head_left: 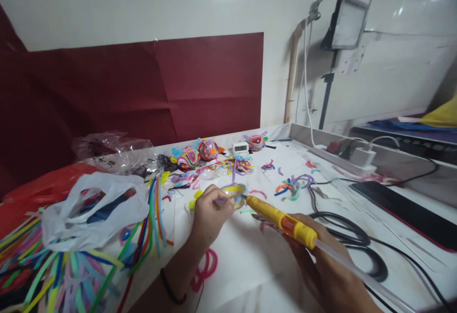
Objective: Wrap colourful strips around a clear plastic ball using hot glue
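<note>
Left hand (210, 210) pinches a small clear dome piece (235, 194) wrapped in coloured pipe cleaner, grip clenched on its near edge so the rim faces the tool. Right hand (314, 251) grasps a yellow glue gun (282, 220) pen-style, grip closed round the barrel, nozzle touching the piece just right of the left fingertips; a clear glue stick (357, 277) trails back from it. Piece sits low over the tabletop (250, 260), probably resting on it, hard to tell. Pipe cleaners (71, 265) lie left of the left grip, finished ornaments (194, 153) beyond, within reach.
</note>
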The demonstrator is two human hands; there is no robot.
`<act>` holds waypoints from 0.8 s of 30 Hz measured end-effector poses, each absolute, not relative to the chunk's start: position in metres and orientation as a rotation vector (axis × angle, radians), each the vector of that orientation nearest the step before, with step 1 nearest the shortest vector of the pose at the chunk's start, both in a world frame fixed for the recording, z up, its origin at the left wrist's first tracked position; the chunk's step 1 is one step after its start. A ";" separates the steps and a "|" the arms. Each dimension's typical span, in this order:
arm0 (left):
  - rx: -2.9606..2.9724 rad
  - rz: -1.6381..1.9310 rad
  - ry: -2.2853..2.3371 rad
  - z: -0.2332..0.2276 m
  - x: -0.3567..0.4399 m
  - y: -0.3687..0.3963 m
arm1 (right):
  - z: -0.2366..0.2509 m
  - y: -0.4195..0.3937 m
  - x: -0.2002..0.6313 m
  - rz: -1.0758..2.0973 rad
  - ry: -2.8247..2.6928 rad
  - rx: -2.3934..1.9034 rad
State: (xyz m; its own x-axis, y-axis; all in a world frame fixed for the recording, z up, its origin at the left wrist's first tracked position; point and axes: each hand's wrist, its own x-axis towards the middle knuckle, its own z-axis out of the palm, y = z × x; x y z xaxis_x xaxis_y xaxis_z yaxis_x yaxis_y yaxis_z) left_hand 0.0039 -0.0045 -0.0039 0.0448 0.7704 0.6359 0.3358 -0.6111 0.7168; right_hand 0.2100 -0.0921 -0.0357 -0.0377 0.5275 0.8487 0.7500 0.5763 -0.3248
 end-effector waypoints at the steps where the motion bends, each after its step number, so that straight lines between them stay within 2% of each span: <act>1: 1.958 1.585 1.112 -0.004 0.004 -0.004 | -0.034 -0.092 0.210 -0.253 -1.688 -1.068; 13: 1.888 1.579 1.096 -0.002 0.005 -0.006 | -0.035 -0.091 0.220 -0.308 -1.600 -1.057; 18: 1.757 1.588 1.171 0.008 0.005 -0.008 | -0.024 -0.089 0.233 0.125 -1.441 -1.223; 24: 1.586 1.577 1.209 0.006 -0.001 -0.002 | -0.019 -0.090 0.235 0.943 -1.448 -1.211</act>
